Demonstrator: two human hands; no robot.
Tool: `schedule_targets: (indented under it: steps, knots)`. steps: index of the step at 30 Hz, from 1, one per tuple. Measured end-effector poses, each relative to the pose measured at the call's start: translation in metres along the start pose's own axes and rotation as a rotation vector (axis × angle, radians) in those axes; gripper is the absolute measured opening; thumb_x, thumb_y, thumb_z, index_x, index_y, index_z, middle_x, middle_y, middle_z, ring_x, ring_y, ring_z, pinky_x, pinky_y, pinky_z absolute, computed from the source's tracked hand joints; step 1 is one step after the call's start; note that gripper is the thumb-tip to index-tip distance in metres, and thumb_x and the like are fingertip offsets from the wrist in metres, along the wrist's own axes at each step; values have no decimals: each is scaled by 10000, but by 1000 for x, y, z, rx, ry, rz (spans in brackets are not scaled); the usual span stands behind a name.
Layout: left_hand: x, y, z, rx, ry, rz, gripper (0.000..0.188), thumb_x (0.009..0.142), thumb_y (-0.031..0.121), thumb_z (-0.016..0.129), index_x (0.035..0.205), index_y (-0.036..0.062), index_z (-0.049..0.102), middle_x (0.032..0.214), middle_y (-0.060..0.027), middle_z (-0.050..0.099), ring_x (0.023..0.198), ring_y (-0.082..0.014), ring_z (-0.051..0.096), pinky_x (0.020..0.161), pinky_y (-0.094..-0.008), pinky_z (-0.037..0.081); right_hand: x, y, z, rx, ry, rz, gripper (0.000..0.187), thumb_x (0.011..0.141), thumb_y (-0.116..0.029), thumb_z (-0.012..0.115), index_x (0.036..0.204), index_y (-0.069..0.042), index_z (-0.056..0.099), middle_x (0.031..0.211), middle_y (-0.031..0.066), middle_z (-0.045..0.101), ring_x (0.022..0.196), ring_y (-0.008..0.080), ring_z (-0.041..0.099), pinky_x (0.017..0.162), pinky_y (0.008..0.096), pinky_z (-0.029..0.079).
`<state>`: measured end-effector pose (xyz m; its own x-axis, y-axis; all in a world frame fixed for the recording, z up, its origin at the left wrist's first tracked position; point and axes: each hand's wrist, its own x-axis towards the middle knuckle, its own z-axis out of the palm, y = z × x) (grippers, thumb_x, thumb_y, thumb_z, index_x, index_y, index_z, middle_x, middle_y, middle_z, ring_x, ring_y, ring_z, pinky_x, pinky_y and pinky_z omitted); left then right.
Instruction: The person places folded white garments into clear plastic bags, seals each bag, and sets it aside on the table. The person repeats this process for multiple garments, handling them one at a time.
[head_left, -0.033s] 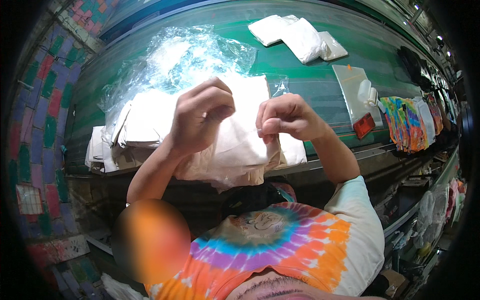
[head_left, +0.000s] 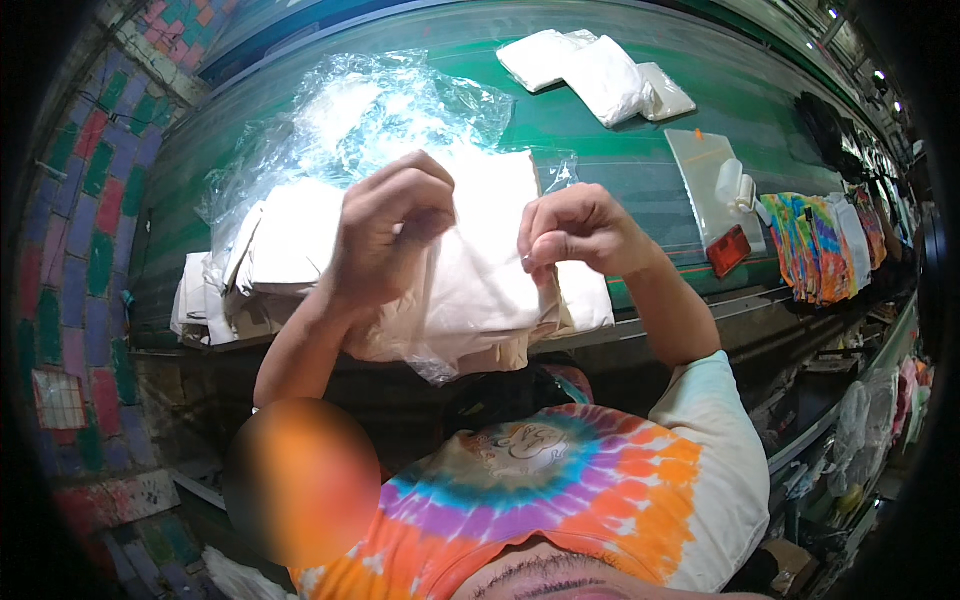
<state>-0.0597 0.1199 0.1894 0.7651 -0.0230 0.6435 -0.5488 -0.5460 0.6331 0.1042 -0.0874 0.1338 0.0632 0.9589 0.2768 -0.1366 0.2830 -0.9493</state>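
Note:
My left hand (head_left: 390, 235) is curled closed, thumb against fingers, at the left side of a clear plastic bag (head_left: 437, 365). The thin film hangs in front of a folded white cloth (head_left: 490, 290), and I cannot tell whether the cloth is inside it. Opposite, my right hand (head_left: 580, 232) pinches a bit of the clear film between thumb and fingertips. What my left fingers grip is mostly hidden, but the film runs up to them. Beneath and to the left lie more folded white cloths (head_left: 290, 235) in a stack along the near table edge.
A heap of crumpled clear bags (head_left: 400, 95) lies behind the stack on the green table (head_left: 640, 165). Farther back are several white packets (head_left: 605, 80). At right are a pale board (head_left: 700, 165), a white bottle (head_left: 735, 185), a red-orange case (head_left: 727, 250) and tie-dyed cloths (head_left: 810, 245).
My hands have moved slightly apart, the left one a little leftward and the right one a little rightward. The film between them has shifted with them.

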Motion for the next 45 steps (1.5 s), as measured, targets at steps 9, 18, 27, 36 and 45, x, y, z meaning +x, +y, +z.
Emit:
schedule_targets:
  steps: [9,18,27,36,45]
  knots:
    - [4,25,-24,722,10,-214,160,949,184,732,911,40,674,934,-116,679,683,-155,599,594,-318,422,7,3,-13,7,-63,-87,207,1005,-135,687,912,47,718,862,94,702,737,118,676,643,254,535]
    - [-12,63,29,553,-345,-36,296,770,223,812,887,27,623,872,-103,599,728,-268,628,736,-397,491,9,-1,-14,-24,-82,-103,201,1005,-143,688,936,44,718,890,101,706,761,119,674,675,254,542]
    - [-20,34,30,532,-296,-35,93,894,79,692,923,35,615,730,-100,612,610,-268,652,560,-374,501,13,-8,-21,-337,-136,-213,113,952,-111,743,919,-6,717,932,71,733,792,145,693,672,290,542]
    - [-17,39,23,310,-205,-212,82,935,22,712,983,-40,691,784,-178,705,669,-299,718,589,-355,538,20,-31,-19,-1046,-146,-545,166,834,-115,836,842,-35,691,916,82,725,766,235,710,628,325,562]
    - [-22,41,32,378,-135,-171,64,921,-2,698,975,-28,675,801,-187,708,668,-320,713,576,-366,541,14,-52,-22,-1572,-200,-646,119,818,-138,788,873,-54,722,966,39,701,858,185,696,698,342,569]
